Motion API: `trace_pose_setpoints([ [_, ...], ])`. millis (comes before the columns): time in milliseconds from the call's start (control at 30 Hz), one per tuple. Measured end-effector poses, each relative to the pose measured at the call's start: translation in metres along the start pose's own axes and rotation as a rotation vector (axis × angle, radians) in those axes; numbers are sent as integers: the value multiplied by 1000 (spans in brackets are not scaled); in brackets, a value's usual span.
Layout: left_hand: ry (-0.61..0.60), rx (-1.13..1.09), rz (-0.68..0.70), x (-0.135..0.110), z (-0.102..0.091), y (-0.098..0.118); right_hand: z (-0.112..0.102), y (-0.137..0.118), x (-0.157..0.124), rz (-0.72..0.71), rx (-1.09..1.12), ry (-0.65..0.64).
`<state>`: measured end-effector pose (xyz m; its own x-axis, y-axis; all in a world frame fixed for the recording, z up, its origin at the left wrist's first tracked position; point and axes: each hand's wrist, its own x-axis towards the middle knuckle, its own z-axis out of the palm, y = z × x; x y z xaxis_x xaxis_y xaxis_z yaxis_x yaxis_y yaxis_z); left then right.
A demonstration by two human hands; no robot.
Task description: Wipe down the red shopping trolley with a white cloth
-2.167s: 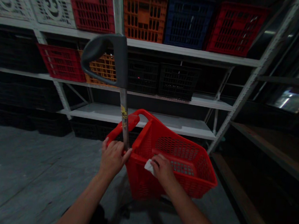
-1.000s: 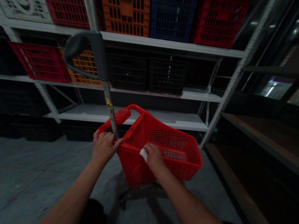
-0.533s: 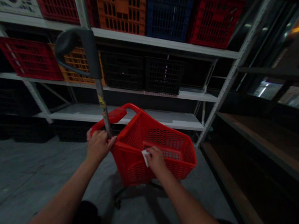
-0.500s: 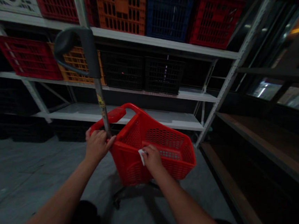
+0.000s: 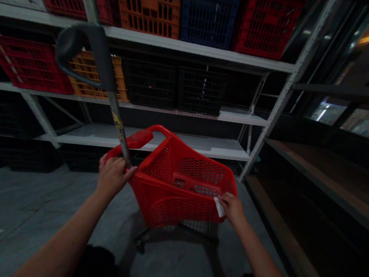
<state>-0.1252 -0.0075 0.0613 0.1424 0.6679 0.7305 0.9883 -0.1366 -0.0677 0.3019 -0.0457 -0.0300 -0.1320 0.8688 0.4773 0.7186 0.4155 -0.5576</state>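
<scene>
A red plastic shopping cart [image 5: 144, 191] stands in front of me, its mesh basket holding nothing that I can see. My left hand [image 5: 113, 175] is closed around the cart's red push handle [image 5: 139, 139], close to the back corner of the basket. Beside that hand rises a metal pole [image 5: 118, 122] with a dark grey loop grip [image 5: 103, 58]; its lower end is hidden. At the front end of the basket's near rim, my right hand [image 5: 233, 209] pinches a small white cloth or tissue [image 5: 219, 207] against the red plastic.
Behind the cart, a white metal rack [image 5: 167, 44] bears red, orange, blue and black crates, including a blue crate [image 5: 209, 18]. Another shelving unit with brownish boards [image 5: 323, 176] runs along the right. Grey concrete floor [image 5: 19, 210] lies below, with dark crates at the left.
My right hand has moved right along the near rim with the white cloth, from the middle to the front end. My left hand stays on the handle; the view has shifted slightly.
</scene>
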Motion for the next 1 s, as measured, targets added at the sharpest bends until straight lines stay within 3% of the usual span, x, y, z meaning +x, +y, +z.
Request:
trace_pose_setpoints([
  [67,61,-56,-41,-1,-1,1,-6,11,-6,29,-9,30],
  [133,215,-134,-156,-6,-3,11,-3,9,-7,49,-17,55],
  [233,421,-283,-294,-18,-3,49,13,-13,-1,78,-49,78],
  [267,410,-353,-264,-22,-1,67,20,-23,2,76,-61,81],
  [367,104,-485,16,-32,11,127,40,-54,15,43,-96,81],
  [433,-30,-416,46,-33,21,158,50,-67,21,24,-109,72],
  [500,-100,-315,39,-31,30,174,53,-69,23,14,-96,56],
  [633,-170,-171,70,-27,40,165,37,-45,9,43,-14,33],
  [800,-166,-189,94,-27,45,143,10,-12,-18,111,84,17],
  [900,-152,-209,83,-29,48,139,18,-24,-14,108,96,9],
  [1000,-149,-188,87,-31,49,138,42,-56,5,63,83,-9],
])
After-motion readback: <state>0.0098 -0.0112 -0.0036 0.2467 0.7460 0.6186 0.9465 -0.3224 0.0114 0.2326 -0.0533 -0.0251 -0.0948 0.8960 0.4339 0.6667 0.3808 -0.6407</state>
